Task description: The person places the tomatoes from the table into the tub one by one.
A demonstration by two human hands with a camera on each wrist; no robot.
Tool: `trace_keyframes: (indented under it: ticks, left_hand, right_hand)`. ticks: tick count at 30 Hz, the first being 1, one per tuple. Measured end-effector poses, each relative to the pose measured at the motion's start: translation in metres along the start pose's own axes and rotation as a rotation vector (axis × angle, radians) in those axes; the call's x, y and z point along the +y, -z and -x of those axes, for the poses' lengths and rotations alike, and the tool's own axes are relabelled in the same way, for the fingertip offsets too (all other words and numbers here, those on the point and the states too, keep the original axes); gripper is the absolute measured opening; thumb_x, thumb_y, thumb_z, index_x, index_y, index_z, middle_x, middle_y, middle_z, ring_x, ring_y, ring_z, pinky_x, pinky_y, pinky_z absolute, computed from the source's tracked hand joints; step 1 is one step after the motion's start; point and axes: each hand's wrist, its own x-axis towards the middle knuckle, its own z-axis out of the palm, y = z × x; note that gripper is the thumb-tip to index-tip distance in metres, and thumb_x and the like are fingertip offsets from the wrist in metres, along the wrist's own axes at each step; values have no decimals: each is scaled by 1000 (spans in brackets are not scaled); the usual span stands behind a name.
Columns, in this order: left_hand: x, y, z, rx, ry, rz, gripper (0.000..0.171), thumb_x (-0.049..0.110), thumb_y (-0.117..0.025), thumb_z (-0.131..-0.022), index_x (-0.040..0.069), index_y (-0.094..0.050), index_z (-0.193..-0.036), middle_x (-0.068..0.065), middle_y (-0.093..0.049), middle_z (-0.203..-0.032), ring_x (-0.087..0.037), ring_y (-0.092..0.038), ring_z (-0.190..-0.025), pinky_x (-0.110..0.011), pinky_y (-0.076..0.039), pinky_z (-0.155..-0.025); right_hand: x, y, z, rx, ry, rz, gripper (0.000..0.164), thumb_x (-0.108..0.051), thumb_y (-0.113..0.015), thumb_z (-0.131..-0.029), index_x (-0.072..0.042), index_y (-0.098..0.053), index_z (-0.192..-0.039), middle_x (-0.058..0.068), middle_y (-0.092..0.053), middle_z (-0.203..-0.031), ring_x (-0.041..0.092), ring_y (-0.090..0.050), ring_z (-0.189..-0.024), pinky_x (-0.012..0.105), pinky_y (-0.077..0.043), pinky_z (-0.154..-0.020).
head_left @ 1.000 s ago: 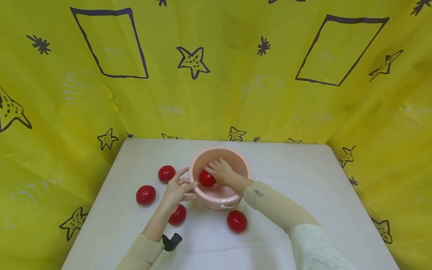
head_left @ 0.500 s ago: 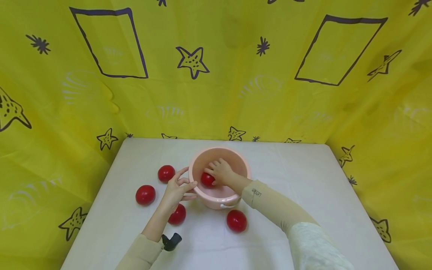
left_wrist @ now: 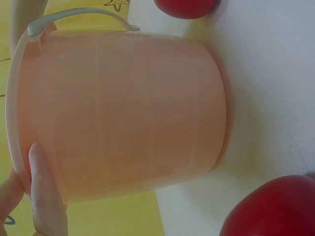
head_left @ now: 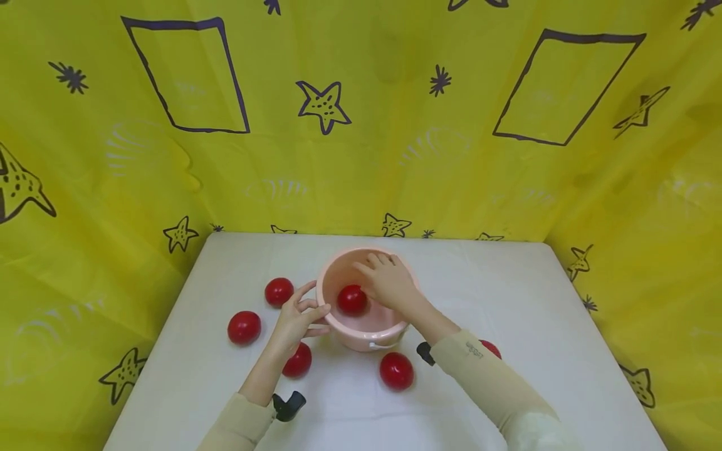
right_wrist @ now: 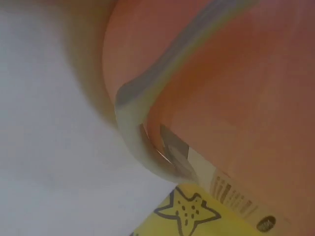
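Note:
A pink bucket (head_left: 363, 340) with a pale handle (right_wrist: 177, 54) stands on the table. My left hand (head_left: 296, 321) grips its left rim, the thumb over the edge and the other fingers along the outside; in the left wrist view fingers (left_wrist: 47, 196) show on the wall. Inside the bucket lies a glossy red tomato (head_left: 351, 302). My right hand (head_left: 389, 280) is over the bucket's right side, fingers spread loosely just beside that tomato and holding nothing. The right wrist view shows only the bucket's outer wall, handle and a barcode label (right_wrist: 236, 196).
Two more tomatoes lie left of the bucket, one farther back (head_left: 279, 292) and one nearer (head_left: 244, 327). Another tomato (head_left: 297, 361) is partly behind my left wrist. One tomato (head_left: 397, 371) lies in front of the bucket, and another (head_left: 492, 348) shows behind my right sleeve. Yellow patterned curtains enclose the table.
My right hand has let go of the tomato on the bucket floor and drawn up and right. A tomato once hidden by the right arm now shows. The left hand keeps its grip.

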Motion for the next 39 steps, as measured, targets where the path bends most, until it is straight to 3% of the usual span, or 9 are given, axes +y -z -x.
trace_keyframes:
  ticks: [8,13,17,22,28,34,39]
  left_hand:
    - [-4,-4,1,34,-4,-40,66,17,-69,-81,20,-36,-139,-8,-62,-87,-25,-68,-80,-35,-55,-65]
    - [-4,-3,2,38,3,-38,67,19,-70,-80,20,-36,-138,-8,-62,-86,-24,-68,-80,-35,-56,-66]
    - [-4,-3,1,36,1,-35,66,16,-69,-81,20,-36,-138,-8,-62,-85,-24,-68,-79,-35,-56,-64]
    - [-2,-2,1,23,-11,-33,65,15,-68,-82,18,-36,-138,-8,-61,-85,-24,-68,-79,-35,-56,-64]
    - [-2,-2,1,21,-16,-32,65,16,-68,-82,18,-37,-138,-8,-60,-83,-25,-68,-79,-36,-56,-64]
    - [-4,-1,1,27,-14,-26,66,17,-69,-81,19,-36,-139,-8,-61,-84,-25,-68,-80,-35,-56,-64]
    - [-4,-1,1,22,-12,-22,66,16,-69,-81,19,-36,-138,-8,-61,-84,-24,-68,-79,-36,-56,-64]
  right_hand:
    - [25,16,51,219,-243,-170,50,-31,-65,-83,-20,-48,-129,12,-48,-127,31,-42,-119,52,-32,-98]
    - [42,9,91,347,-319,-242,48,-30,-64,-84,-16,-49,-127,15,-49,-125,31,-41,-119,55,-31,-96]
    - [54,-3,124,387,-376,-250,50,-27,-66,-81,-13,-48,-126,16,-50,-121,34,-42,-116,57,-30,-93]
    - [63,-22,164,366,-484,-249,54,-27,-69,-77,-10,-48,-124,19,-50,-118,38,-44,-110,59,-31,-90]
    - [65,-42,202,228,-616,-281,65,-32,-73,-73,-8,-44,-126,24,-46,-120,42,-41,-110,63,-29,-88]
    - [64,-58,223,60,-723,-332,79,-36,-75,-70,-5,-36,-131,28,-40,-123,47,-35,-110,68,-28,-88]
    - [60,-70,235,32,-752,-345,81,-40,-74,-71,1,-36,-130,30,-41,-122,47,-37,-111,68,-29,-86]
